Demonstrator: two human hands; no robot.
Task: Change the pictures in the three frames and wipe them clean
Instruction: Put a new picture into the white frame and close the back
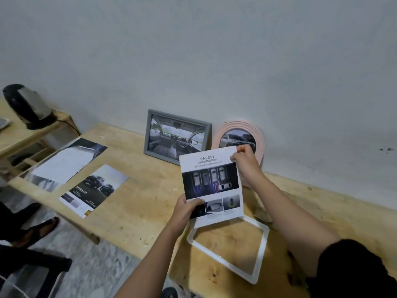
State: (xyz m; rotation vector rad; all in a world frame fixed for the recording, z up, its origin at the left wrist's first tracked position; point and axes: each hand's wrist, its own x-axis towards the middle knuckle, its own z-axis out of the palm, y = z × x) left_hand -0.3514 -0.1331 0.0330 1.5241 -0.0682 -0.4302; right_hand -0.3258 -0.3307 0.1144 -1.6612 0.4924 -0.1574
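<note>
Printed sheet (211, 186), headed SAFETY, car photographs below: held upright above the table (137, 203), covering the far edge of the white frame. Left hand (186, 209): gripping the lower left corner, thumb across the front. Right hand (243, 157): pinching the upper right corner. White frame (260, 255), rectangular: flat on the table, table wood showing inside its border. Grey frame (148, 134), car-interior picture: propped against the wall (214, 61) behind the sheet. Round pink frame (218, 134), car picture: beside the grey one, partly hidden by the right hand. Large page (64, 162) and brochure page (94, 190): flat at the table's left. Kettle (28, 106): on a side table (12, 136), far left.
</note>
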